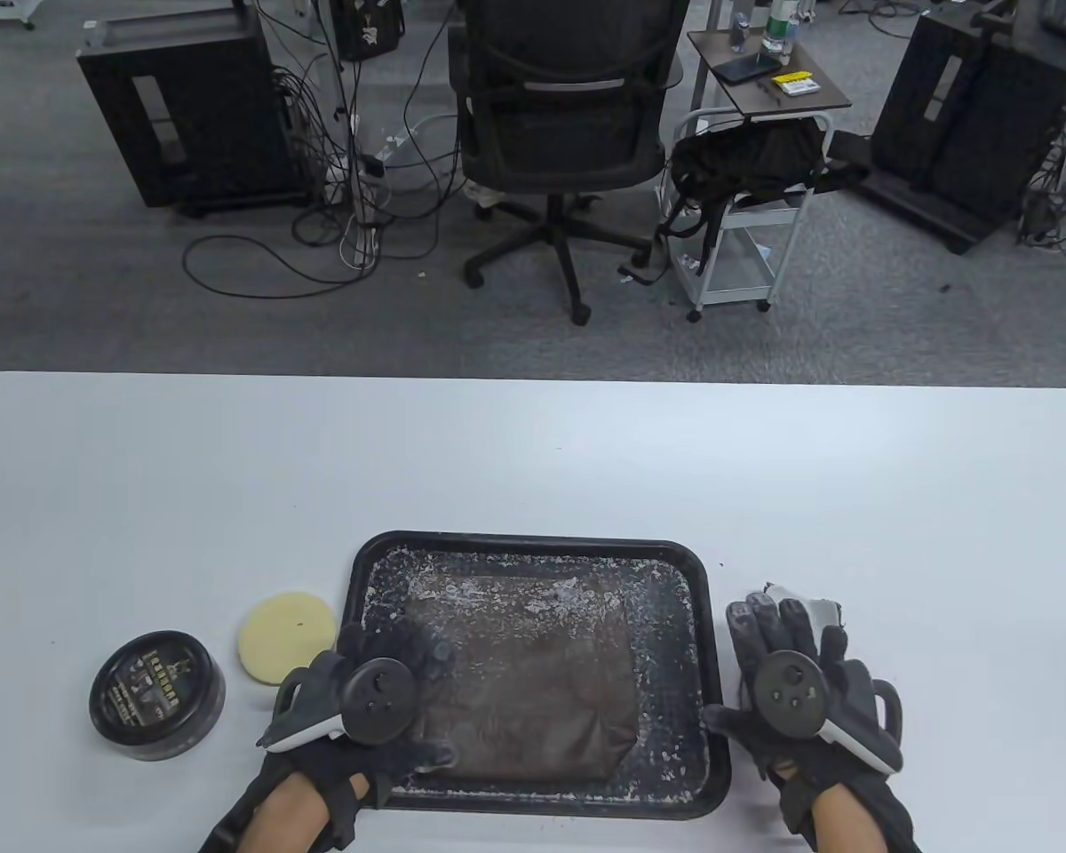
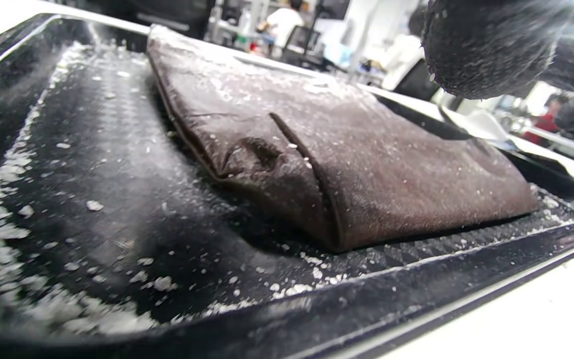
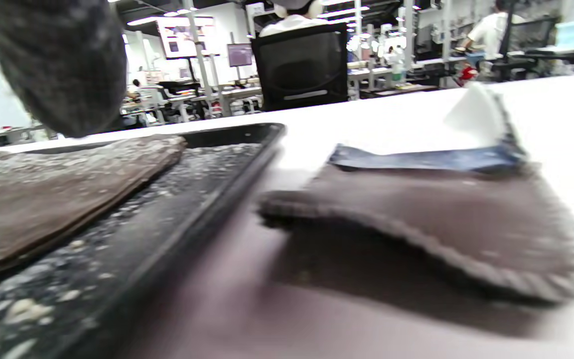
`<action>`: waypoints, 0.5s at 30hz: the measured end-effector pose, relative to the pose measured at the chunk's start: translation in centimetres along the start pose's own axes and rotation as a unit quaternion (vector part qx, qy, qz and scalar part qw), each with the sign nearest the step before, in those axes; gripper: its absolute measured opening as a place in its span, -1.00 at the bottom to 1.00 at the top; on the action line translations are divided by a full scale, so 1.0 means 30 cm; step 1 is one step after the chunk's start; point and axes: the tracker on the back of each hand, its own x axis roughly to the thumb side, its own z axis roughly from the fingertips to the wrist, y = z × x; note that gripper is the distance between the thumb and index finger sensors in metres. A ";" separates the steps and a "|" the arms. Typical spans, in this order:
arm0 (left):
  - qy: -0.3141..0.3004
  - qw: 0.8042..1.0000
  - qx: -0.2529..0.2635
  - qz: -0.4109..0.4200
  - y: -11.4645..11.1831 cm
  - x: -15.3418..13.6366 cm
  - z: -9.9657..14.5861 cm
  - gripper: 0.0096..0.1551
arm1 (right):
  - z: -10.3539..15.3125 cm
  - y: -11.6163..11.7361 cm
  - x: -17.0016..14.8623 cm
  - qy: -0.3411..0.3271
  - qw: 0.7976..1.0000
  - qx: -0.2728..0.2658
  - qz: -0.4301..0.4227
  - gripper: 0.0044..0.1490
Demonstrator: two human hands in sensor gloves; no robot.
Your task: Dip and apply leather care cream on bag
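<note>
The white table (image 1: 533, 462) is carrying a black tray (image 1: 715, 622) at its near edge, and the brown leather bag (image 1: 533, 684) is lying flat inside it, creased and covered with white specks. The left hand (image 1: 364, 689) is hovering over the bag's left part; its fingers are blurred, so I cannot tell if it is grasping anything. The right hand (image 1: 791, 684) is resting released on a cloth (image 3: 446, 219) right of the tray. The closed cream tin (image 1: 157, 695) and yellow sponge (image 1: 286, 637) are waiting at the left. To do this step well, I think one hand should be opening the tin, then dipping the sponge lightly.
</note>
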 end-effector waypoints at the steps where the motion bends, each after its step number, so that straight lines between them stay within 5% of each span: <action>1: 0.007 1.000 -0.009 0.001 -0.003 -0.006 -0.001 0.09 | -0.002 0.002 -0.024 0.014 1.000 0.010 -0.002 0.38; 10: 0.042 0.998 -0.052 0.018 -0.023 -0.054 -0.012 0.04 | -0.048 0.070 -0.118 0.072 0.986 0.149 -0.017 0.51; 15: 0.048 0.996 -0.076 0.023 -0.039 -0.063 -0.017 0.03 | -0.062 0.111 -0.147 0.093 0.979 0.178 -0.041 0.37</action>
